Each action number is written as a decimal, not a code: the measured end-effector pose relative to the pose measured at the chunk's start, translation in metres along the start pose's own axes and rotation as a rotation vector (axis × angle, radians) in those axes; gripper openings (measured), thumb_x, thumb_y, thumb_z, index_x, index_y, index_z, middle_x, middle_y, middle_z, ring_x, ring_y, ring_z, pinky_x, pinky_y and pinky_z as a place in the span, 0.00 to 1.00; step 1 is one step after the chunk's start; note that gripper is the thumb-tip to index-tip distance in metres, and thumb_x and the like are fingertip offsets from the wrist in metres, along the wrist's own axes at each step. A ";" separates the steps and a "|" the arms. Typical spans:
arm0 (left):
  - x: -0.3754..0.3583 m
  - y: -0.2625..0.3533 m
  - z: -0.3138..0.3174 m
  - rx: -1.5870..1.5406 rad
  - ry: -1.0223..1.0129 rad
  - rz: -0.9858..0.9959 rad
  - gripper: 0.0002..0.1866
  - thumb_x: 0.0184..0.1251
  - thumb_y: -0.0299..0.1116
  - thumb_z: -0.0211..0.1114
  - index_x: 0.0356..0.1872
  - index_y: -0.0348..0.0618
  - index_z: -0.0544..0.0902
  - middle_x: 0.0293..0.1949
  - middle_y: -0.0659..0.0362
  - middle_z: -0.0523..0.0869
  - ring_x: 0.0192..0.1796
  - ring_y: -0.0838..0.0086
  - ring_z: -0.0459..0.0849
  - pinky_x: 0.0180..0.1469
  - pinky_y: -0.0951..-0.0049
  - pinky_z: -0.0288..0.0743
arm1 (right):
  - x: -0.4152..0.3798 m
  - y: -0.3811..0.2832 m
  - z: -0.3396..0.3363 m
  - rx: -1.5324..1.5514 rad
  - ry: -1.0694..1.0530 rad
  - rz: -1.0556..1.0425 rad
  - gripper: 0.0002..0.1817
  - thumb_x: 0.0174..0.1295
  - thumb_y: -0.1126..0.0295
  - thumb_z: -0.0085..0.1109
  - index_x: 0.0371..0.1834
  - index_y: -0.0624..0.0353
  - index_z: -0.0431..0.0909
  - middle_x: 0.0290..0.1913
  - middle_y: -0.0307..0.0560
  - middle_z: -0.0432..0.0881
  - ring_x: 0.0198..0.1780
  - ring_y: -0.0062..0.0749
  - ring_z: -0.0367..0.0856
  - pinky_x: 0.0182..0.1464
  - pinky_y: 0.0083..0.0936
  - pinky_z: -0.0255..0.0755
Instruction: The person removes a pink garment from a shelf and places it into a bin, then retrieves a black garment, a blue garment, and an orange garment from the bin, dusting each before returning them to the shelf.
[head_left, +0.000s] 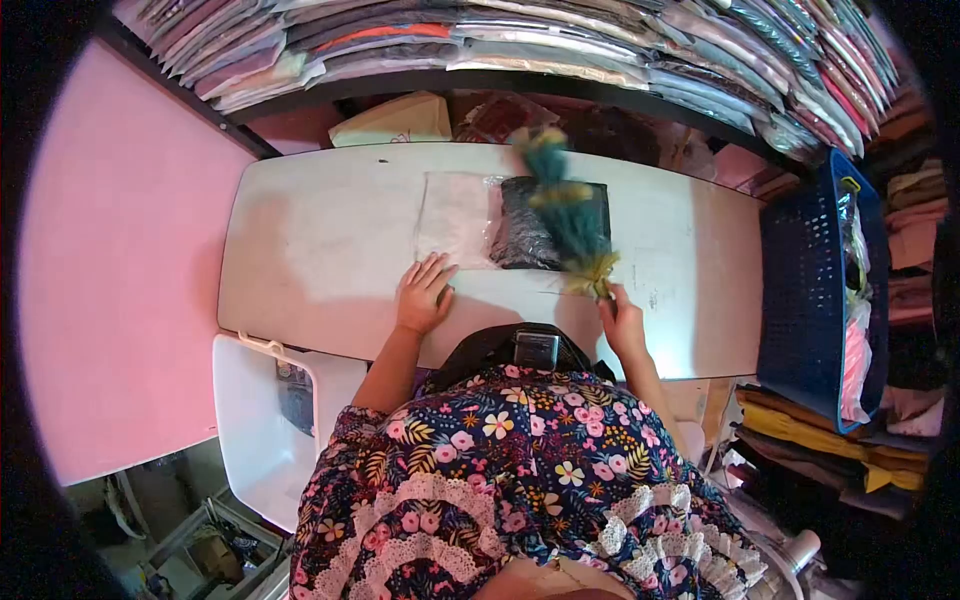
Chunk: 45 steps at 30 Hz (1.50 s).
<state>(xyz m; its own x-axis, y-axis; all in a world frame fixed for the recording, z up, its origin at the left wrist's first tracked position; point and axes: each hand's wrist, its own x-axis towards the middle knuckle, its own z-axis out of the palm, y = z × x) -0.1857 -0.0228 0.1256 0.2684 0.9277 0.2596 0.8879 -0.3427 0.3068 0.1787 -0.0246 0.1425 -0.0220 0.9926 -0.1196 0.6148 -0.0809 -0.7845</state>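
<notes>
My right hand [624,322] grips a green and yellow feather duster [577,220] by its lower end. The duster is blurred and lies across a black plastic-wrapped packet [525,230], hiding part of it. Beside that, on the left, is a pale packet [455,220] in clear plastic; the two packets meet at their edges. My left hand [425,292] rests flat, fingers stretched out, at the lower left corner of the pale packet. Both packets lie on a white table [320,250].
Shelves above the far edge carry many plastic-wrapped garments [550,50]. A blue basket [810,290] holding wrapped items stands at the right. At lower left is a white bin [250,430] with a packet inside. Folded clothes [820,430] are stacked at the lower right.
</notes>
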 end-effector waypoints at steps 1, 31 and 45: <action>0.000 0.000 0.001 0.013 0.014 -0.004 0.20 0.57 0.33 0.59 0.53 0.49 0.79 0.61 0.57 0.75 0.66 0.63 0.68 0.68 0.58 0.58 | -0.008 0.004 -0.003 0.003 0.006 0.006 0.17 0.61 0.68 0.56 0.53 0.55 0.71 0.32 0.63 0.81 0.36 0.60 0.80 0.36 0.47 0.73; 0.004 0.055 -0.018 -1.398 -0.526 -1.039 0.18 0.71 0.42 0.53 0.54 0.43 0.77 0.56 0.56 0.79 0.56 0.69 0.78 0.59 0.69 0.70 | 0.087 -0.027 -0.012 -0.263 0.271 -0.496 0.21 0.50 0.72 0.64 0.49 0.61 0.76 0.49 0.54 0.78 0.54 0.52 0.73 0.58 0.41 0.66; 0.016 0.060 -0.006 -1.482 -0.162 -1.284 0.29 0.66 0.49 0.61 0.63 0.46 0.67 0.58 0.61 0.75 0.55 0.71 0.75 0.58 0.68 0.67 | 0.160 -0.046 0.036 -0.174 -0.424 -0.085 0.30 0.55 0.46 0.60 0.50 0.62 0.77 0.44 0.55 0.83 0.48 0.47 0.81 0.51 0.41 0.73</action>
<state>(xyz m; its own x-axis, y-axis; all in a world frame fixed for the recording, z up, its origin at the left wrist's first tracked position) -0.1302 -0.0298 0.1541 -0.0674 0.6606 -0.7477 -0.3819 0.6753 0.6310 0.1186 0.1348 0.1372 -0.3755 0.8676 -0.3260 0.7193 0.0510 -0.6929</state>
